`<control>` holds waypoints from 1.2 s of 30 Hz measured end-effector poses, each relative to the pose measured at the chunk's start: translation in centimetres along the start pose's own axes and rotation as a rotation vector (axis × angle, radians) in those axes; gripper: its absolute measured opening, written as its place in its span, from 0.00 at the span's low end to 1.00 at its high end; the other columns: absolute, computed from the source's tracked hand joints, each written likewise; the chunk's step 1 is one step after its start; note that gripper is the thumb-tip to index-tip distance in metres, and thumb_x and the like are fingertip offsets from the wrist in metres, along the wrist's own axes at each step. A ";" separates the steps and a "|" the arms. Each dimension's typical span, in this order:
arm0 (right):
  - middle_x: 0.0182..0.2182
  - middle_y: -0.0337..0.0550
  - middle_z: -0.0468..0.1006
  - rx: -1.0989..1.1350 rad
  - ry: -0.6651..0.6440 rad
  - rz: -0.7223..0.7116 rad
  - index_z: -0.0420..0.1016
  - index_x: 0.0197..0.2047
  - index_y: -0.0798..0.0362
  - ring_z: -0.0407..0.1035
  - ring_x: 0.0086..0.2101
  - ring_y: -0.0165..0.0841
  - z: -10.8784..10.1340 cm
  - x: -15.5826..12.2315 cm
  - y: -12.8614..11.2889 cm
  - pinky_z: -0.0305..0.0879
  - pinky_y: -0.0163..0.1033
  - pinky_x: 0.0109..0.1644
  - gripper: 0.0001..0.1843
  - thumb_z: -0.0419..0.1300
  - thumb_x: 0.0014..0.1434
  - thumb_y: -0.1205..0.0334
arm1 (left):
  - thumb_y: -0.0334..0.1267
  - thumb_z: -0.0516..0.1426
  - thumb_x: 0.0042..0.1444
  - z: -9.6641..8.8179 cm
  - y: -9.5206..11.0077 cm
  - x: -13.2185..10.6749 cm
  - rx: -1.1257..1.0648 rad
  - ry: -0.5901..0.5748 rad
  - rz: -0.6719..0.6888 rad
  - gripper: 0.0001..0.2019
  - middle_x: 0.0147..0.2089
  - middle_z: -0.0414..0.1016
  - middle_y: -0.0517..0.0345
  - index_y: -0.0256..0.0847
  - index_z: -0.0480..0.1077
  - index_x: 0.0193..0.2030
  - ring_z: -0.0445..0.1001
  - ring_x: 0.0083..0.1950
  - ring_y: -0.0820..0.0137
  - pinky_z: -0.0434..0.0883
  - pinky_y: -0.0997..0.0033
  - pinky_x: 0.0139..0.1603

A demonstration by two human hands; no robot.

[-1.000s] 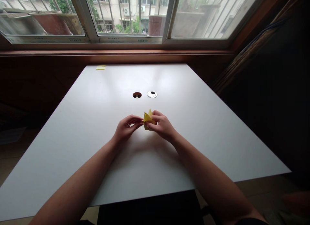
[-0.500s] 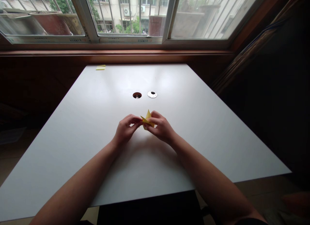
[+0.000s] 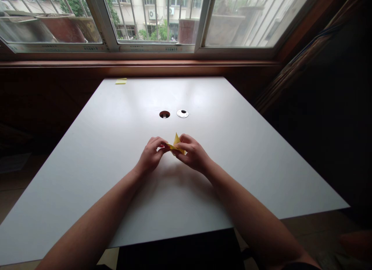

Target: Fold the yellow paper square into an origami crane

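Observation:
A small yellow piece of folded paper [image 3: 176, 140] is held between my two hands, over the middle of the white table. One pointed flap of it sticks up. My left hand [image 3: 151, 151] pinches the paper's left tip between thumb and fingers. On the other side, my right hand [image 3: 192, 150] grips the body of the paper, thumb below and fingers above. The fingers hide part of the folds.
The white table [image 3: 250, 177] has a round hole [image 3: 164, 114] and, to its right, a round silvery cover [image 3: 182, 113]. A pad of yellow paper [image 3: 121, 81] lies at the far left corner. Behind the table runs a window [image 3: 157, 18]; a dark curtain [image 3: 302, 56] hangs at right.
My left hand has drawn slightly left with the paper's left tip, which now lies lower and flatter. The upright flap leans a little further left. My right hand has hardly moved.

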State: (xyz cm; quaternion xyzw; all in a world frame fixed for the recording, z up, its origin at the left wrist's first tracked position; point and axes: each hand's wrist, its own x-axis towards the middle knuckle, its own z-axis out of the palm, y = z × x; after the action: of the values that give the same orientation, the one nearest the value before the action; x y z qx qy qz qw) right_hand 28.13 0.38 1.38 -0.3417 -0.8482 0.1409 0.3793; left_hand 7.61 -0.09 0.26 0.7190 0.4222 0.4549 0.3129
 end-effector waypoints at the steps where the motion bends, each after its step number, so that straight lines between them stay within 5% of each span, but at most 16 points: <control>1: 0.36 0.44 0.67 -0.012 0.006 -0.004 0.78 0.35 0.51 0.64 0.35 0.34 0.0 0.0 0.0 0.65 0.39 0.38 0.03 0.62 0.61 0.65 | 0.39 0.61 0.60 0.0 0.1 0.0 0.016 0.014 0.001 0.03 0.38 0.73 0.55 0.45 0.74 0.37 0.69 0.43 0.63 0.70 0.63 0.47; 10: 0.35 0.44 0.67 -0.026 0.041 0.009 0.78 0.34 0.51 0.64 0.35 0.34 0.1 0.0 0.0 0.66 0.40 0.38 0.04 0.62 0.61 0.63 | 0.45 0.64 0.58 -0.1 0.7 -0.1 -0.098 0.030 -0.050 0.07 0.38 0.75 0.53 0.45 0.78 0.37 0.71 0.43 0.63 0.71 0.63 0.46; 20: 0.37 0.43 0.68 0.124 0.008 0.058 0.79 0.38 0.51 0.66 0.32 0.30 0.4 -0.1 -0.1 0.67 0.38 0.37 0.05 0.63 0.63 0.60 | 0.41 0.62 0.59 -0.5 1.1 0.0 0.008 0.028 0.008 0.05 0.35 0.74 0.54 0.44 0.78 0.34 0.71 0.42 0.63 0.70 0.62 0.46; 26: 0.34 0.40 0.68 0.229 0.055 0.121 0.79 0.40 0.49 0.65 0.31 0.29 0.4 0.1 -0.1 0.67 0.36 0.36 0.05 0.63 0.63 0.59 | 0.44 0.62 0.60 -0.1 0.9 -0.2 -0.184 0.026 -0.026 0.08 0.45 0.71 0.51 0.42 0.76 0.41 0.74 0.48 0.65 0.75 0.65 0.47; 36: 0.37 0.43 0.74 0.375 0.125 0.221 0.80 0.40 0.50 0.70 0.35 0.32 0.2 0.5 0.0 0.68 0.38 0.37 0.07 0.60 0.65 0.60 | 0.45 0.62 0.60 0.2 0.8 -0.4 -0.404 -0.012 -0.147 0.11 0.48 0.73 0.51 0.41 0.72 0.43 0.74 0.50 0.64 0.76 0.63 0.49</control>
State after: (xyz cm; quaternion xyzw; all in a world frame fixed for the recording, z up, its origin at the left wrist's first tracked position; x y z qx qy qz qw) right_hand 27.74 0.67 1.55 -0.3641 -0.7393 0.3156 0.4704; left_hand 8.01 -0.79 0.70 0.6116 0.3720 0.5020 0.4854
